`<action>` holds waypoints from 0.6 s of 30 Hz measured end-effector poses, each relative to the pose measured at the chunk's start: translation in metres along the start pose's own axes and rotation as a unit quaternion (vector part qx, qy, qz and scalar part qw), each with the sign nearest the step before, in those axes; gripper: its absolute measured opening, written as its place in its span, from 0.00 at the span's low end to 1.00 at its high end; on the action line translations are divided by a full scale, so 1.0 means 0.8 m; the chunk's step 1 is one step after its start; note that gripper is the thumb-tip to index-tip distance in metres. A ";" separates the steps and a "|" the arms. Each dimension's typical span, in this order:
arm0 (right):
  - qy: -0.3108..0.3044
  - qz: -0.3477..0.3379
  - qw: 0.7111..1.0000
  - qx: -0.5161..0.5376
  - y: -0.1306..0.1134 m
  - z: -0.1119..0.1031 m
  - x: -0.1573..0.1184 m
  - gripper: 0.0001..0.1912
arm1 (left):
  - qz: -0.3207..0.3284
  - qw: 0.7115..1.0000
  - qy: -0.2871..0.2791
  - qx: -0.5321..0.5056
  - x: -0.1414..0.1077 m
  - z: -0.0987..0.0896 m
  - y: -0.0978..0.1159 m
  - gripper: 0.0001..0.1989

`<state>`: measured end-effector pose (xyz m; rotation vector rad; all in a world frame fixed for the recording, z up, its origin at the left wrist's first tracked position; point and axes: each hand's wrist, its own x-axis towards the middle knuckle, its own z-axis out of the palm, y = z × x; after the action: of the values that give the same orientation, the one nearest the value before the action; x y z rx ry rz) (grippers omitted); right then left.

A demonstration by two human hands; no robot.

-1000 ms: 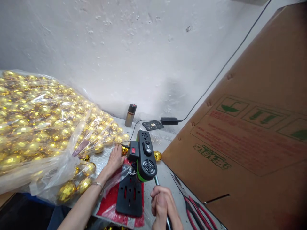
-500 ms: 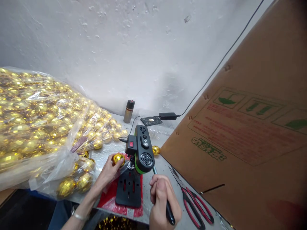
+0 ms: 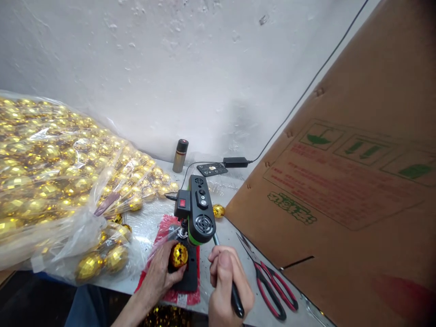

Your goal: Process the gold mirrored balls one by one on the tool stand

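My left hand (image 3: 162,268) holds a gold mirrored ball (image 3: 179,255) between thumb and fingers. The ball is over the black slotted base plate (image 3: 187,282), just in front of a small black-and-green device (image 3: 201,206) with round vents and a red switch. My right hand (image 3: 229,284) is closed round the black handle (image 3: 237,300) of a thin metal rod (image 3: 215,238). The rod's far end disappears beside the device, so I cannot tell whether it is attached. Red plastic (image 3: 165,227) lies beneath the base plate.
A large clear bag (image 3: 98,222) of gold balls fills the left side. Red-and-black scissors (image 3: 269,281) lie beside a tall cardboard box (image 3: 327,181) at right. Behind are a bottle (image 3: 180,155), a phone-like dark slab (image 3: 211,169), a power adapter (image 3: 235,162) and another gold ball (image 3: 218,210).
My left hand has brought the gold ball right and nearer to me, from beside the device to over the base plate. My right hand keeps its grip on the handle. The view has shifted slightly.
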<state>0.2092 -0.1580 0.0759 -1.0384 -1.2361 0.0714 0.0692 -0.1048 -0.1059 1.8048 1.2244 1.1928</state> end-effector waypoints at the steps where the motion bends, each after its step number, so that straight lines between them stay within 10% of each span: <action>1: 0.003 -0.001 1.000 0.001 0.000 0.000 0.000 0.22 | 0.004 1.000 -0.024 0.003 0.002 -0.004 0.004 0.27; 18: 0.043 0.071 0.997 -0.002 -0.006 0.011 -0.036 0.23 | -0.026 0.990 -0.129 0.054 0.021 -0.001 0.028 0.24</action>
<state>0.1886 -0.1712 0.0573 -1.1211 -1.0846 0.1323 0.0785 -0.0971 -0.0809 1.9236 1.1956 0.8457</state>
